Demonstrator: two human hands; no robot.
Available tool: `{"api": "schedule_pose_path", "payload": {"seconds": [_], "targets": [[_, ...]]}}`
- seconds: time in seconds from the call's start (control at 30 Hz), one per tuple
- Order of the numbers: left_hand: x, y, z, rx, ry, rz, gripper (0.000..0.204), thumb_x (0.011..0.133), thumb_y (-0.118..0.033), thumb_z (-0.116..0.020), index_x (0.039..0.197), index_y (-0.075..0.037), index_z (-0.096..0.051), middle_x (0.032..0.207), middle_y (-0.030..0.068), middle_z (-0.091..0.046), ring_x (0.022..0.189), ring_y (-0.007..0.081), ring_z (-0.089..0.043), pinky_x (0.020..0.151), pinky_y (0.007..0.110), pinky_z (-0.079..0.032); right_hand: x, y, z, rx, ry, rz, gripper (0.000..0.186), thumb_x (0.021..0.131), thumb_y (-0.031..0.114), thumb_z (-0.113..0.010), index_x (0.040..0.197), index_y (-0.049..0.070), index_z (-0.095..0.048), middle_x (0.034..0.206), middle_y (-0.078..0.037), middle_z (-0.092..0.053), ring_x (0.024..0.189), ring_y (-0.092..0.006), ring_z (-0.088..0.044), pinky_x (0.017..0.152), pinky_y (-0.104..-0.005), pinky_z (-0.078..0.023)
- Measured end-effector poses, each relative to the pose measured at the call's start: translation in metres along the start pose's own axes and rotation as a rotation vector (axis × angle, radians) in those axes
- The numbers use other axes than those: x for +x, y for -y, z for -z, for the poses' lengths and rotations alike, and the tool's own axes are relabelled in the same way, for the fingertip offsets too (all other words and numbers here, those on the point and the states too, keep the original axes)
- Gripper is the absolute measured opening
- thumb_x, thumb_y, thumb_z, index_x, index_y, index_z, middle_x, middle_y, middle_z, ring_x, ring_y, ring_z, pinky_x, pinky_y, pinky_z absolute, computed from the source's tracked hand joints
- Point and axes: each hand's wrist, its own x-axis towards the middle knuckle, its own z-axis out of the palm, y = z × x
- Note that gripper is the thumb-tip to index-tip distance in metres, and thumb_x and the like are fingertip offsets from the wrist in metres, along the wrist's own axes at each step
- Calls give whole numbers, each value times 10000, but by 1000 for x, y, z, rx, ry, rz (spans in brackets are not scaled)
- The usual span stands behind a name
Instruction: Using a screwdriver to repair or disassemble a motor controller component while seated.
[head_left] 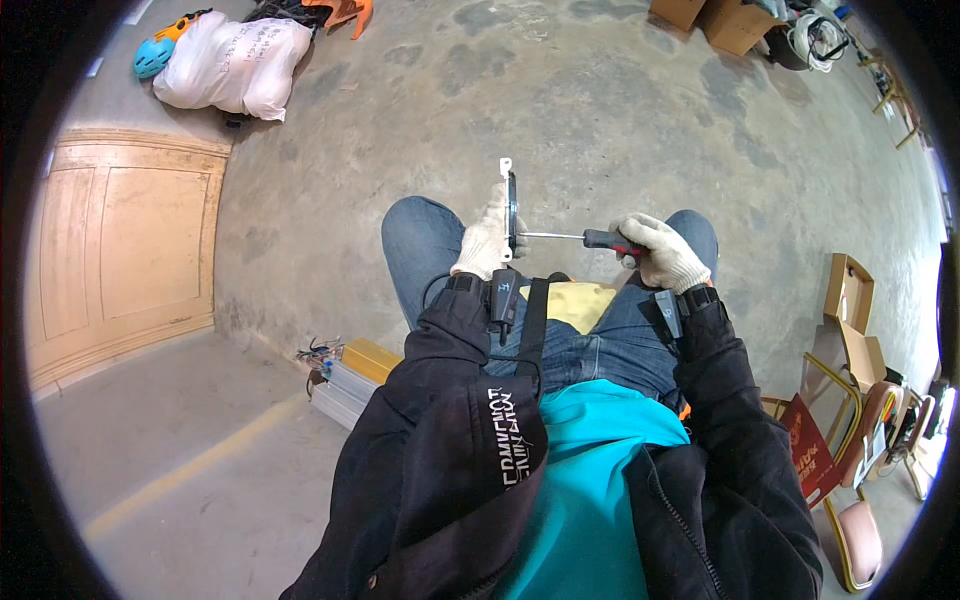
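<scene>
My left hand (485,233), in a white knit glove, grips an upright white bracket-like part (505,168) with a dark rounded piece (512,205) seen edge-on. My gloved right hand (655,250) holds a screwdriver (608,240) by its black-and-red handle, its metal shaft lying horizontal and reaching the lower section of the part. Whether the tip sits on a screw is too small to tell. Both hands are over my jeans-covered knees, with a pale yellow surface (567,300) visible between my thighs.
A wooden panel (130,260) lines the left wall. Silver and yellow metal boxes (345,390) with wires lie at lower left. A white sack (230,65) and blue helmet (152,58) are at back left. Cardboard boxes (732,22), an opened carton (848,295) and chairs (858,540) are rightward.
</scene>
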Motion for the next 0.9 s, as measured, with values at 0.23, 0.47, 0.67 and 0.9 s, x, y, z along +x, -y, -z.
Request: {"api": "schedule_pose_path", "payload": {"seconds": [0.23,0.47,0.67,0.9], "targets": [[0,-1,-4,-87,31,12,612,943,-691,-524,949,-87,-625,698,64,-612,529,169,-611,505,337,-574,2,-3,9,96,-42,-6,428,970,297,-679,1251,-20,-616,1013,-76,-657,824,-148,-612,684,-288,-515],[8,3,-1,-151,58,41,617,956,-678,-511,1014,-72,-610,702,63,-621,544,168,-635,499,334,-578,-4,3,6,-65,172,-5,618,908,333,-737,1353,-49,-543,1032,-98,-658,887,-168,-637,771,-292,-540],[0,-2,-8,-148,42,33,600,992,-643,-478,1045,-57,-594,716,60,-591,528,170,-570,498,332,-518,-3,1,-7,21,151,-33,545,897,293,-703,1295,-53,-565,1030,-106,-663,894,-189,-648,842,-329,-538],[-5,0,-3,-139,39,36,614,961,-676,-505,970,-72,-622,713,74,-645,522,175,-627,491,335,-568,-8,22,-72,-178,114,2,395,924,304,-685,1163,0,-606,879,-36,-617,724,-120,-571,655,-272,-479]]}}
